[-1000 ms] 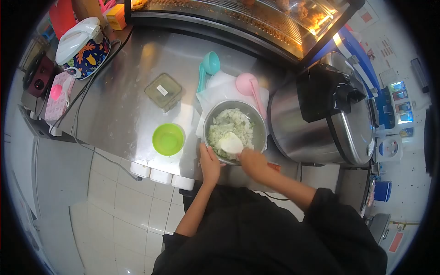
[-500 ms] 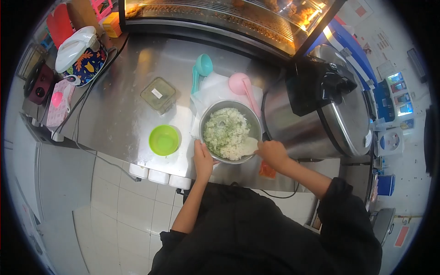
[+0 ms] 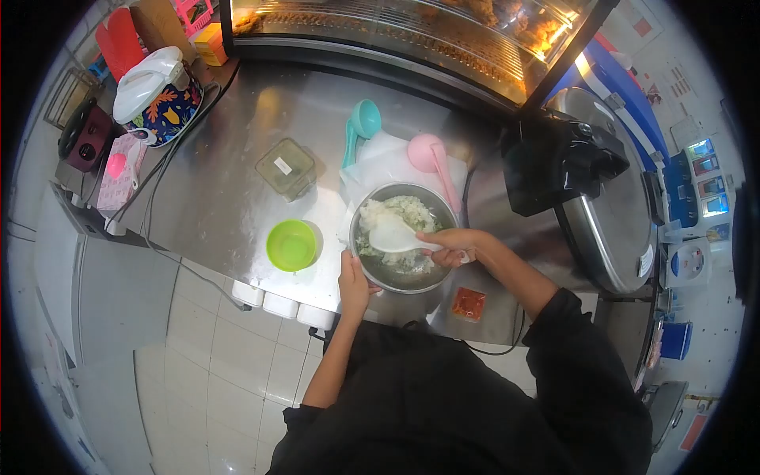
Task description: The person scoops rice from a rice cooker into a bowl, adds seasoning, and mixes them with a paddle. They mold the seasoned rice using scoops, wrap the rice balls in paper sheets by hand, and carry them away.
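Observation:
In the head view, a round metal bowl (image 3: 404, 282) holds white rice (image 3: 416, 209) flecked with green. My left hand (image 3: 354, 283) grips the bowl's rim on its near left side. With my right hand (image 3: 453, 245) I hold a white rice paddle (image 3: 389, 235) by its handle, fingers closed. The paddle's broad end lies over the rice in the bowl. Behind the bowl are a pink ladle (image 3: 428, 153) and a turquoise ladle (image 3: 365, 119), on or beside white sheeting (image 3: 381, 158).
Left of the bowl stand a lime-green bowl (image 3: 290, 245) and a lidded square container (image 3: 286, 169). A red-orange packet (image 3: 469, 304) lies at the right front. A large steel cooker (image 3: 609, 237) stands at right, a lit display warmer (image 3: 412, 39) at the back. Cables (image 3: 150, 186) run along the left.
My right hand and the paddle have moved left across the bowl, from its right edge to over the rice. The rice has shifted toward the far side. The whole view has shifted slightly.

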The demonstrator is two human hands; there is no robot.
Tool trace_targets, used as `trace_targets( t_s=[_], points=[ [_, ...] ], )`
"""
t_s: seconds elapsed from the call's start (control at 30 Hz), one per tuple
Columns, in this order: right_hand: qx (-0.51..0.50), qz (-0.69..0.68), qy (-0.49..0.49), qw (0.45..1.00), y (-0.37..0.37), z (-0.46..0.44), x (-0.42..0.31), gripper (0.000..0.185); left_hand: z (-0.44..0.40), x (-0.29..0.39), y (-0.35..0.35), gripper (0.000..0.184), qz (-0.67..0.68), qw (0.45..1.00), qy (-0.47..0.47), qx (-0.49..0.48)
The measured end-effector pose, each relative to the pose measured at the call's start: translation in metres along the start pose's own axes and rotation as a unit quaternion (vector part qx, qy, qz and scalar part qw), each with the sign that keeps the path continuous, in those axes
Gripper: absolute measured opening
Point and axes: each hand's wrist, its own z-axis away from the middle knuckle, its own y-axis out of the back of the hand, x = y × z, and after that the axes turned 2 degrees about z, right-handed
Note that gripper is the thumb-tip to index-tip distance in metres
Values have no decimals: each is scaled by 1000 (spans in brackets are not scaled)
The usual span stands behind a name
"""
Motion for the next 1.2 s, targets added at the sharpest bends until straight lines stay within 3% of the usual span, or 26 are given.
trace_targets(
  t_s=[0.07,0.1,0.17,0.2,0.23,0.27,0.3,0.37,0.43,0.47,0.53,0.63,0.77,0.83,0.9,0.97,1.03,1.1,1.13,1.2],
  points=[
    [-41,-149,24,988,13,0,11,47,1,0,0,27,-14,1000,-9,5],
    [-42,-149,24,988,16,7,11,47,1,-1,0,27,-15,1000,-9,5],
    [84,-48,49,994,14,26,4,45,-1,-4,-2,26,-17,999,-22,17],
    [85,-47,51,994,10,31,0,45,-1,0,-3,26,-17,999,-23,17],
    [247,189,169,935,5,34,-3,43,1,3,-3,26,-16,1000,-14,16],
    [384,405,271,784,-1,32,-4,40,2,5,-3,26,-17,1000,-4,14],
    [385,401,270,786,-9,16,-2,40,2,3,-3,26,-20,1000,-2,12],
    [543,565,182,593,-41,-38,6,35,0,-5,-7,24,-19,998,-46,30],
    [640,437,188,603,-101,-76,34,32,-2,-8,-14,22,6,999,-38,37],
    [641,437,184,604,-102,-69,36,32,-2,-9,-15,21,32,998,-30,52],
    [567,426,63,702,-110,-49,46,29,3,-7,-15,21,3,998,-39,46],
    [564,468,104,672,-64,-71,21,27,7,0,-17,20,-33,998,-43,28],
    [566,476,127,661,-91,-52,28,29,3,1,-20,20,6,997,-66,31],
    [539,466,21,701,-121,-24,45,29,2,-2,-21,21,18,998,-46,45],
    [566,430,23,703,-95,-49,57,29,4,-8,-18,20,-14,998,-52,36],
    [450,586,89,667,-52,-51,34,31,5,-3,-20,21,53,998,-36,6],
    [288,649,10,704,-39,-2,-19,37,3,-7,-21,22,39,998,-47,0],
    [275,596,45,754,-14,30,-42,46,1,-13,-20,22,62,997,-43,-4],
    [277,595,45,753,-12,36,-53,46,1,-14,-20,22,62,997,-45,-6],
    [450,384,-10,806,-13,34,-75,49,-2,-14,-17,21,27,998,-63,-13]
  ],
)
